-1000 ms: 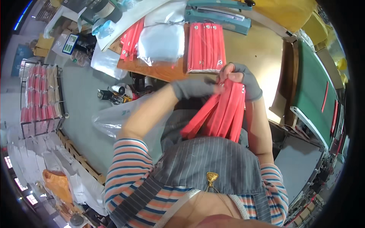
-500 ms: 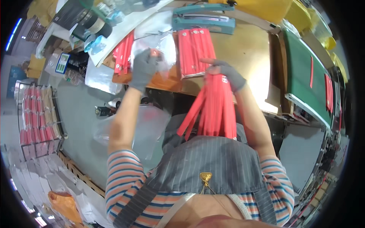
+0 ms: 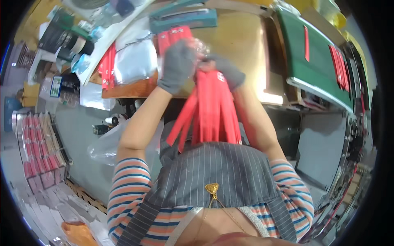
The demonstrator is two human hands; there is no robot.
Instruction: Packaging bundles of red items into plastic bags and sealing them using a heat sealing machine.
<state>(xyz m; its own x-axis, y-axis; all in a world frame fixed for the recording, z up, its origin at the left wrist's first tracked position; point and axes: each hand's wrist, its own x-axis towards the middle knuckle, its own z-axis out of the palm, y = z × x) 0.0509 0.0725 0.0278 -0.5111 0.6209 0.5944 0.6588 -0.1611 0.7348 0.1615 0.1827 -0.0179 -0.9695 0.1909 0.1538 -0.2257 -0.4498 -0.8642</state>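
My right hand (image 3: 227, 73), in a grey fingerless glove, is closed around the top of a fanned bundle of long red strips (image 3: 211, 108). The strips hang down in front of my striped apron, their lower ends spread apart. Close beside it, my gloved left hand (image 3: 178, 67) is raised over the table edge, its fingers blurred. A glossy, see-through plastic bag (image 3: 200, 46) seems to be pinched at its fingertips, next to the bundle's top. Behind that hand lies a stack of red strips (image 3: 174, 35), partly hidden.
Clear plastic bags (image 3: 135, 59) lie flat on the wooden table (image 3: 242, 45), with more red strips (image 3: 108, 67) to their left. A teal sealing machine (image 3: 184, 20) stands at the back. Right is a green board (image 3: 295, 49); a rack of packed strips (image 3: 41, 147) stands far left.
My left hand has moved from the pile of clear bags rightward to beside my right hand. The right hand keeps the red bundle. The whole view has shifted, so the table appears further left.
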